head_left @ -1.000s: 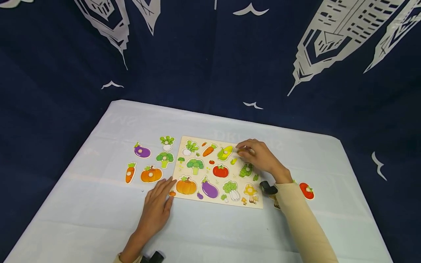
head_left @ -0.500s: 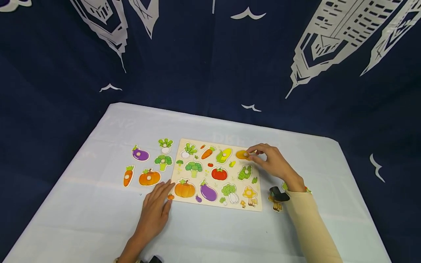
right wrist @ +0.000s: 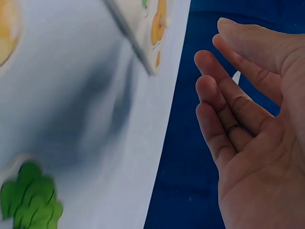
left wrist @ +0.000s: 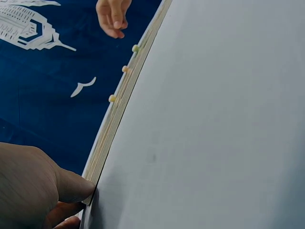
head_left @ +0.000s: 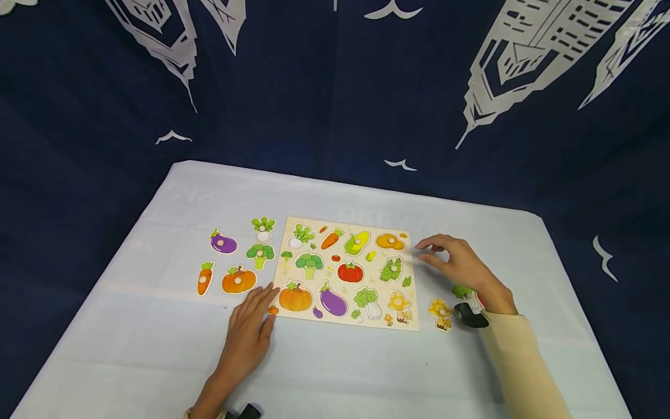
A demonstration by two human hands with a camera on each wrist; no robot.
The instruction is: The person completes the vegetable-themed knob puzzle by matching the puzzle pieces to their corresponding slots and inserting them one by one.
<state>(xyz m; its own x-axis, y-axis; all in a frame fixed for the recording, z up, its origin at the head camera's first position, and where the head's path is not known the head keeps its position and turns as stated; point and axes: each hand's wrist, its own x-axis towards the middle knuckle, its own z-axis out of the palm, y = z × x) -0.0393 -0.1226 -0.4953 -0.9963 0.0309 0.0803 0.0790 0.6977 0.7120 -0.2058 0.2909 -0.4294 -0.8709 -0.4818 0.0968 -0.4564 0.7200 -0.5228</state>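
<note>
A wooden vegetable puzzle board (head_left: 330,276) lies on the table. My left hand (head_left: 248,326) rests at its lower left corner with fingers extended; in the left wrist view the thumb (left wrist: 76,186) touches the board's edge. Just off the upper right side of the board hovers my right hand (head_left: 458,262), holding nothing, fingers relaxed. The potato piece (head_left: 389,241) sits in its slot beside that hand. Corn (head_left: 357,243) and a green vegetable piece (head_left: 391,269) also sit in the board. Their knobs stand up in the left wrist view.
Left of the board lie loose eggplant (head_left: 224,243), turnip (head_left: 263,230), broccoli (head_left: 260,256), carrot (head_left: 205,278) and pumpkin (head_left: 239,280) pieces. To the right are a mushroom piece (head_left: 440,314) and a leafy green piece (head_left: 462,291); a red piece is mostly hidden by the right wrist.
My right hand has let go of the potato piece and moved right, off the board. The potato piece stays in the board, now fully visible. My left hand has kept its place.
</note>
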